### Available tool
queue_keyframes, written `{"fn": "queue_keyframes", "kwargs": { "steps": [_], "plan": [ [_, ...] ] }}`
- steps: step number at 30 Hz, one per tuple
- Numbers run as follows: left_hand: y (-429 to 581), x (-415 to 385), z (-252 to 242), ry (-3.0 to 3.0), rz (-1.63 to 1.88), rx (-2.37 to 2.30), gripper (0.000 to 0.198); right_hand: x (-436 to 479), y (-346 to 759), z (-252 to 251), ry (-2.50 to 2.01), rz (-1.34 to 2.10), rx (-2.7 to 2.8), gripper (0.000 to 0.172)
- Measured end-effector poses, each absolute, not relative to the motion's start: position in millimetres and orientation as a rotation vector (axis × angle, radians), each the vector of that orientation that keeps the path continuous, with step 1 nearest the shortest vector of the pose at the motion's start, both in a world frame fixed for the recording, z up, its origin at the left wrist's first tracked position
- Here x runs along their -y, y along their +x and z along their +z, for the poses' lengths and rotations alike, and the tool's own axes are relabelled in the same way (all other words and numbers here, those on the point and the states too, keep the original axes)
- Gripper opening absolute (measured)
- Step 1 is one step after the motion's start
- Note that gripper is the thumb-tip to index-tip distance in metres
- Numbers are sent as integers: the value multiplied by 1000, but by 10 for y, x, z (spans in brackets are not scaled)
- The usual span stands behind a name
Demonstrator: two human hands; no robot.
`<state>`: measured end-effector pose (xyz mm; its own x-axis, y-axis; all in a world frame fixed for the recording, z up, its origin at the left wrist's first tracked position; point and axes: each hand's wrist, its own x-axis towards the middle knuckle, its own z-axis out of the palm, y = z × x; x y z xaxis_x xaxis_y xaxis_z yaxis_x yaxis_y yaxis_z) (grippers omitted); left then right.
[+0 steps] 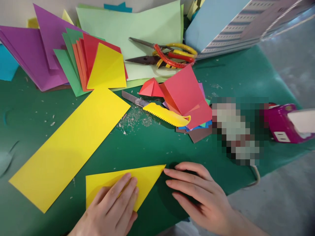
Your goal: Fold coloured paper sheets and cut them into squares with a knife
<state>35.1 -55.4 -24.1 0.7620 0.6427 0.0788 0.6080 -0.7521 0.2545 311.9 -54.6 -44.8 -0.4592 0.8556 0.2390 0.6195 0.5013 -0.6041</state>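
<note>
A folded sheet of yellow paper (145, 183) lies near the table's front edge, its pointed corner to the right. My left hand (110, 206) rests flat on it with the fingers stretched out, covering its lower middle. Beside the pointed corner is my right hand (199, 193), fingers extended and a little apart; the index fingertip is at the tip of the paper. Nothing shows in its grasp. Up and to the left lies a long yellow paper strip (69, 147), set diagonally. A yellow utility knife (167, 114) with its blade out lies farther back.
Scissors and pliers (147, 60) lie on pale green sheets (133, 26) at the back. Folded coloured papers (105, 68) stand at the back left. Red paper pieces (184, 95) are piled mid-table. A purple tape dispenser (283, 123) and a blurred-out object (236, 131) are on the right.
</note>
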Motion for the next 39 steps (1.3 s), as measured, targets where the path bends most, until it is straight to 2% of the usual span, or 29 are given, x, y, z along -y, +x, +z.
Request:
{"fn": "queue_keyframes", "kwargs": {
  "steps": [31,39],
  "plan": [
    [379,611,-284,2739,269,-1041,35,513,3076,-413,-1319,513,2147,24],
    [377,635,-329,2761,260,-1050,34,559,3119,-426,-1187,616,2301,31]
  ]
}}
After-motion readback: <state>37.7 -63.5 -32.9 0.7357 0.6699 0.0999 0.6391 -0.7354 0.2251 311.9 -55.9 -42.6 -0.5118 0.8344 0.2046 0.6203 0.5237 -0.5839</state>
